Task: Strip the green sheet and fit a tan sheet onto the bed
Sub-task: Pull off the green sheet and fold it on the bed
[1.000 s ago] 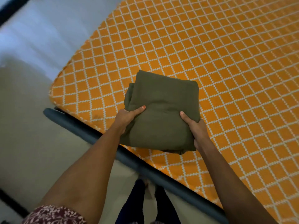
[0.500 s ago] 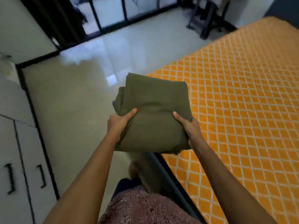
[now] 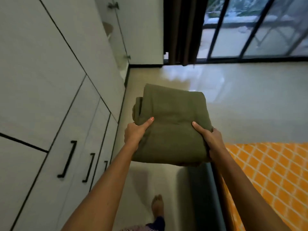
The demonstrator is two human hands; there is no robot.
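Swinging away from the bed, my view had turned since half a second before: the orange mattress [image 3: 273,172] that filled the right side then had slid down into the lower right corner, and the white wardrobe [image 3: 55,97] had grown to fill the whole left. The folded green sheet [image 3: 170,129] had stayed in the same grip all through, out in front of me at arm's length.

My left hand [image 3: 135,133] clamped the sheet's left edge, thumb laid flat across the top with its painted nail showing, the other fingers hidden beneath the bundle. My right hand [image 3: 210,141] gripped the right edge the same way, thumb on top, a ring visible on one finger, the rest tucked under the fabric. Both held the sheet in the air, touching neither bed nor floor, and it hung over the pale glossy floor [image 3: 250,100] between the wardrobe and the bed's dark frame [image 3: 200,189].

The mattress lay bare, its white diamond pattern showing. Black bar handles [image 3: 67,159] stood on the lower wardrobe doors. Ahead, a dark curtain [image 3: 183,30] hung beside black-framed glass doors [image 3: 250,27]. One bare foot [image 3: 157,205] was planted on the floor below the bundle, beside the bed frame.
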